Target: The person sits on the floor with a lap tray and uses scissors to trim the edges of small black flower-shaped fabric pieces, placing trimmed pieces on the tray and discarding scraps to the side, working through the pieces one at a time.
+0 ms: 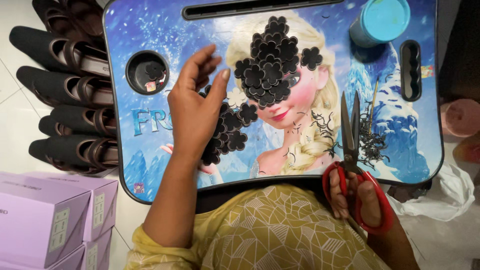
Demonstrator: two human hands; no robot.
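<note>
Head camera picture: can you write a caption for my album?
Left hand reaches over black flower cutouts on a lap tray, while the right hand holds red scissors.

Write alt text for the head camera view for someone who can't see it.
A person's left hand hovers over black flower-shaped cutouts piled on a blue printed lap tray, while the right hand holds red-handled scissors with the blades closed. Black trimmings lie beside the blades, a teal tub stands on the tray's far right corner, and dark shoes line the floor.
</note>
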